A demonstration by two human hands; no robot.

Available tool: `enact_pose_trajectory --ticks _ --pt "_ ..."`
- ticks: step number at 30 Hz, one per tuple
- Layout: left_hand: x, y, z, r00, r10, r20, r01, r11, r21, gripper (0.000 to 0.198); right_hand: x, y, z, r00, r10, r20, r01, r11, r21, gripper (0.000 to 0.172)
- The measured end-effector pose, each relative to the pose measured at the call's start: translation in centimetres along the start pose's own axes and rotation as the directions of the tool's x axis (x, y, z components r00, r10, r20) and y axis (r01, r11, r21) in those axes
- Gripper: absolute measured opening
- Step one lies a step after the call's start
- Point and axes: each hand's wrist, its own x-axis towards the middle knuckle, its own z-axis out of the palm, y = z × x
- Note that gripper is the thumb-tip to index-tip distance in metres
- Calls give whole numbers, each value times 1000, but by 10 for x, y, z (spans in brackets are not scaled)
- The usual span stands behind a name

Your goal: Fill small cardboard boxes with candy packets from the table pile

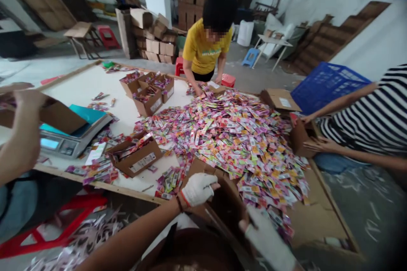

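Note:
In front of me an open cardboard box [227, 197] tilts at the table's near edge, and its dark inside shows no contents that I can make out. My left hand [199, 189], in a white glove with bare fingertips, is closed at the box's left rim. My right hand [269, 237], gloved likewise and blurred, grips the right end with the thumb over the edge. Just beyond the box spreads a big heap of small colourful packets [235, 135]. Left of it, a smaller cardboard box [136, 156] holds some packets.
Several filled boxes [148, 89] stand farther back. At left, a co-worker's arm [22, 135] holds a box over a scale [66, 144]. A person in yellow [206, 51] reaches into the heap; one in stripes [375, 114] handles a box [300, 137] at right.

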Motion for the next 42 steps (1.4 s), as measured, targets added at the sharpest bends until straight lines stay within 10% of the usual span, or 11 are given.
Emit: enact_pose_trajectory --ticks 6,11,15,19,22,27,32,38,42 --pt "12 19 0 959 267 -91 -226 922 314 55 -6 28 29 998 64 7 -64 998 15 59" --pt "-13 38 -25 916 342 212 -383 901 202 56 29 24 13 986 43 -161 -29 996 87 67" --pt "-41 42 -29 877 98 470 -231 944 235 34 52 -18 36 952 -69 -298 72 997 -1 87" --pt "-42 33 -30 789 42 613 -245 937 250 20 63 -41 54 971 -205 -124 186 972 -146 81" --pt "-38 23 -35 773 85 628 -233 960 157 24 58 -28 44 918 -391 68 395 887 -237 38" --pt "-44 32 -45 914 -12 407 -130 939 319 45 46 7 34 681 -650 336 732 612 -300 42" --pt "-36 47 -34 966 92 242 -207 835 509 46 50 3 32 635 -504 585 746 596 -297 49" --pt "-21 -11 6 983 -19 183 -84 837 540 63 57 -64 -14 813 -342 472 528 775 -347 23" --pt "-28 -28 7 971 19 240 -134 870 474 84 52 -81 27 861 -354 364 486 784 -386 16"
